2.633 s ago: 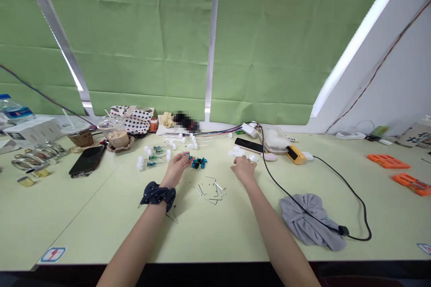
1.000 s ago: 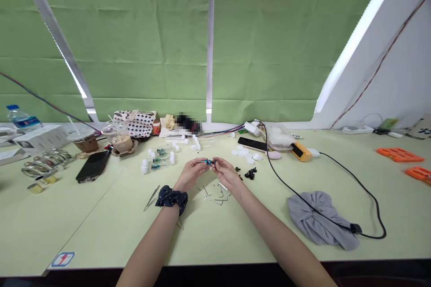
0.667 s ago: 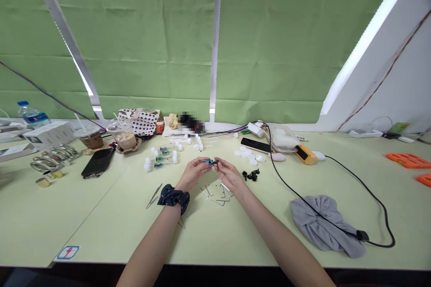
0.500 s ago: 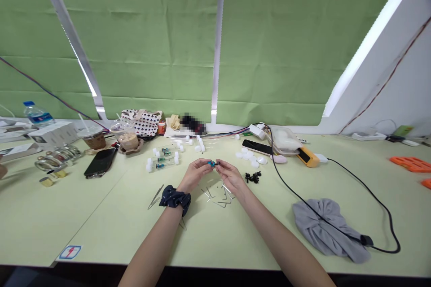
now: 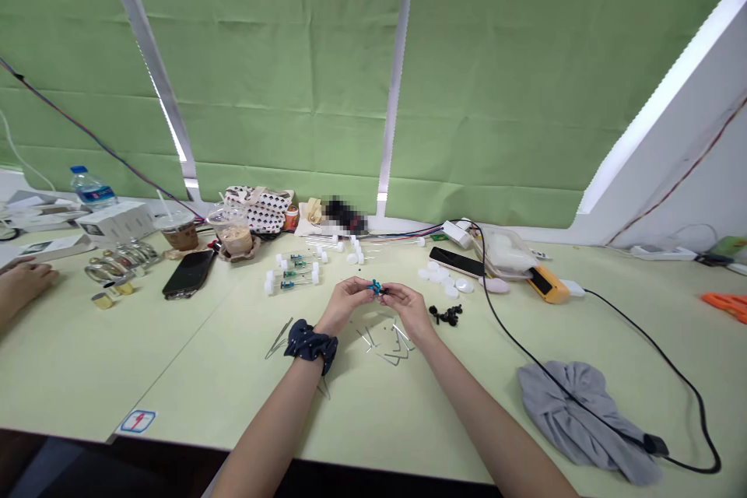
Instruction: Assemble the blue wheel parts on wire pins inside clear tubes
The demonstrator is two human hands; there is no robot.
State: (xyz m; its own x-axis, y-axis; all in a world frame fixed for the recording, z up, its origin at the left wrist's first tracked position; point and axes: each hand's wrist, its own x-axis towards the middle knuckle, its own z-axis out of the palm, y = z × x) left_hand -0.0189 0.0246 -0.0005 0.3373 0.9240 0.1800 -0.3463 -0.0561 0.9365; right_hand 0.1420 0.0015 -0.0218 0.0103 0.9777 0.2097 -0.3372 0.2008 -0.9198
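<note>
We now have both hands together at the middle of the table [image 5: 362, 420], where the earliest picture has them well apart, the right one over among the white discs [image 5: 437, 278]. Our left hand [image 5: 344, 304] is in a close pinch on a small blue piece [image 5: 375, 288], and our right hand [image 5: 408, 310] seems to pinch a dark piece [image 5: 384, 292] just beside it. The two pieces meet between the fingertips; whether they are joined, we cannot tell, nor whether some of the blue we see lies on the table behind the fingers.

The blue in the pinch looks more lobed now than a moment ago, when it showed long and slim, so we judge that it has been turned. That would suit fine, two-handed work of fitting or parting the pieces.

Just right of our right hand, a cluster of black parts [image 5: 447, 316] shows, as it does in the last few pictures. Nearer us, the bent metal rods [image 5: 392, 346] lie scattered as before; farther left, the capped tubes [image 5: 296, 280] lie undisturbed. Another person's hand [image 5: 30, 280] has come into view on the table at far left, well apart from our work.
</note>
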